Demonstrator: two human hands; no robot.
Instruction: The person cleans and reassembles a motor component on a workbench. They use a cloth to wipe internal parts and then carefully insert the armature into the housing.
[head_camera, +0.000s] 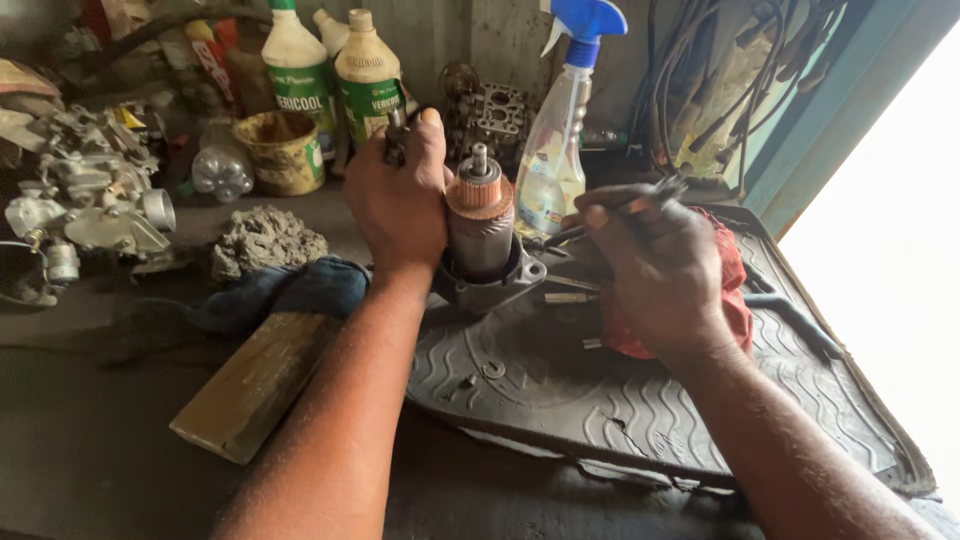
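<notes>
Motor core upright on the rubber mat, long axis vertical, copper end up, clasped at its side by left hand (nearer), right hand just beside to the right, closed on thin tool aimed leftward at it.

Both arms reach forward; left hand is clenched in a fist, right hand curled, fingers pinched together.
</notes>
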